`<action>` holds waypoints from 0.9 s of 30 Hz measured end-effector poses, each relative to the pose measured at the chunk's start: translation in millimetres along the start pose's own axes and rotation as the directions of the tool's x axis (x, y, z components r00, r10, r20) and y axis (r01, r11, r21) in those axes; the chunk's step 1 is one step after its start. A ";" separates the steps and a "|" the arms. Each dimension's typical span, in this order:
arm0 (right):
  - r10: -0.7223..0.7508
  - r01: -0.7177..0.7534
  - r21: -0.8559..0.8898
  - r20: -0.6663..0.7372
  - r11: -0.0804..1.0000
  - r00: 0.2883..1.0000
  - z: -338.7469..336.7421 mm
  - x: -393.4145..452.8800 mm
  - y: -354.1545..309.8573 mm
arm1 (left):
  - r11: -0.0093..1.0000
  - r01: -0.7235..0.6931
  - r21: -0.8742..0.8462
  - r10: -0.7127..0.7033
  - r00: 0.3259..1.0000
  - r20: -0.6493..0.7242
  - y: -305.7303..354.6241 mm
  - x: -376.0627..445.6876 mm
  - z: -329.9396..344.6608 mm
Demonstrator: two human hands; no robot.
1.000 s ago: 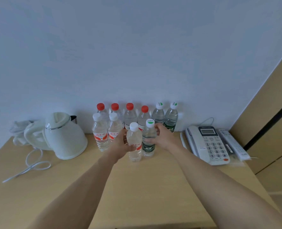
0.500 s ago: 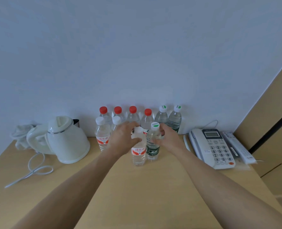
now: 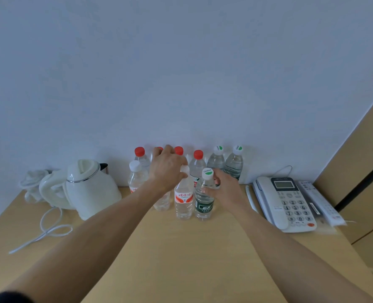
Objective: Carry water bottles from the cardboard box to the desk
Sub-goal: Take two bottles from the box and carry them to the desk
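I see the red-label bottle (image 3: pixel 183 199) and green-label bottle (image 3: pixel 204 199) upright, caps up, touching, on the desk (image 3: pixel 181 254) near centre. My right hand (image 3: pixel 226 189) grips the green-label bottle; my left hand (image 3: pixel 167 169) hovers above, fingers relaxed.

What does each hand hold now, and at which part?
The right hand grips the green-label bottle at its shoulder. The left hand covers a bottle's top; its grip cannot be told.

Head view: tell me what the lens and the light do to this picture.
Head view: wide-angle bend flares both forearms toward the bottom corners and tilts the wardrobe panel; light is soft and even, wall bluish, shadows faint; the telephone keys read sharply, the left hand looks slightly soft.
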State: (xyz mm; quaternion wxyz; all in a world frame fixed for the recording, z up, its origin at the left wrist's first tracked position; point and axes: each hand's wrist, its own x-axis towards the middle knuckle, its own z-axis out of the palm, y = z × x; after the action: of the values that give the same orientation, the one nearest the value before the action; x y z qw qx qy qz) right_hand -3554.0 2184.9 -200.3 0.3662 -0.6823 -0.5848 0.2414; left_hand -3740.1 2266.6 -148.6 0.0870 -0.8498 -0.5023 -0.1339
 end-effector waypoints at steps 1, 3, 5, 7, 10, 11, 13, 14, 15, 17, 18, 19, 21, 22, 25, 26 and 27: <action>-0.002 0.002 0.001 0.001 1.000 1.000 0.2 0.1 -0.3 | 1.000 0.002 0.005 -0.002 1.000 0.005 -1.1 2.6 0.7; -0.010 0.010 -0.010 0.000 1.000 1.000 0.8 0.2 -0.8 | 1.000 0.013 0.021 -0.013 1.000 0.012 -3.6 7.2 1.9; -0.014 0.013 -0.018 -0.008 1.000 1.000 1.8 -0.4 -0.6 | 0.999 0.036 0.022 -0.036 0.999 0.022 -7.3 11.7 1.9; -0.021 0.021 -0.014 -0.016 1.000 1.000 2.8 -0.4 -0.2 | 0.998 0.054 0.012 -0.054 0.998 0.037 -11.2 15.4 1.6; -0.038 0.038 -0.005 -0.020 0.999 0.999 4.2 0.5 -0.5 | 0.999 0.043 -0.009 -0.042 0.997 0.059 -13.5 15.4 2.4; -0.046 0.045 -0.008 -0.024 0.999 0.999 4.5 0.9 -1.1 | 0.999 0.034 -0.016 -0.033 0.997 0.067 -13.6 14.6 2.9; -0.057 0.057 -0.009 -0.032 0.998 0.998 5.1 1.7 -2.7 | 0.999 0.030 -0.031 -0.027 0.997 0.075 -14.3 13.6 3.5; -0.058 0.058 -0.010 -0.036 0.998 0.998 5.5 2.7 -3.5 | 0.999 0.034 -0.038 -0.031 0.996 0.080 -15.3 13.9 3.0; -0.055 0.055 -0.014 -0.042 0.998 0.998 6.3 4.2 -4.1 | 0.999 0.037 -0.038 -0.034 0.996 0.085 -16.4 14.7 1.8; -0.047 0.045 -0.031 -0.062 0.999 0.997 8.1 8.3 -5.4 | 0.999 0.035 -0.021 -0.032 0.994 0.100 -18.4 16.3 -1.0; -0.045 0.043 -0.039 -0.069 0.998 0.997 9.2 10.8 -6.5 | 0.999 0.032 -0.017 -0.030 0.994 0.106 -19.4 16.8 -1.8; -0.045 0.042 -0.044 -0.067 0.998 0.997 10.4 13.8 -7.6 | 0.999 0.029 -0.016 -0.027 0.994 0.110 -20.5 17.2 -2.2; -0.044 0.043 -0.033 -0.053 0.999 0.998 13.3 20.3 -9.6 | 1.000 0.023 -0.015 -0.021 0.993 0.117 -21.8 17.7 -2.4; -0.045 0.044 -0.025 -0.049 0.999 0.998 15.4 23.2 -10.8 | 1.000 0.019 -0.014 -0.017 0.992 0.122 -22.3 17.9 -2.5; -0.052 0.050 -0.040 -0.061 0.998 0.997 22.5 29.5 -14.7 | 1.000 0.010 -0.013 -0.008 0.992 0.129 -21.5 19.3 -1.1; -0.052 0.049 -0.052 -0.067 0.997 0.996 24.4 31.3 -15.8 | 1.000 0.014 -0.010 -0.013 0.992 0.129 -21.3 19.3 -0.3; -0.052 0.047 -0.064 -0.072 0.997 0.996 25.7 32.7 -16.6 | 1.000 0.023 -0.007 -0.022 0.992 0.128 -21.2 19.2 0.9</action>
State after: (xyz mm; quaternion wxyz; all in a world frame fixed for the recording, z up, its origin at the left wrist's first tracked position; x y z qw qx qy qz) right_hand -3577.3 2223.2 -199.9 0.3718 -0.6872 -0.5949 0.1887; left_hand -3749.8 2293.0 -143.1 0.0494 -0.8513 -0.5157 -0.0825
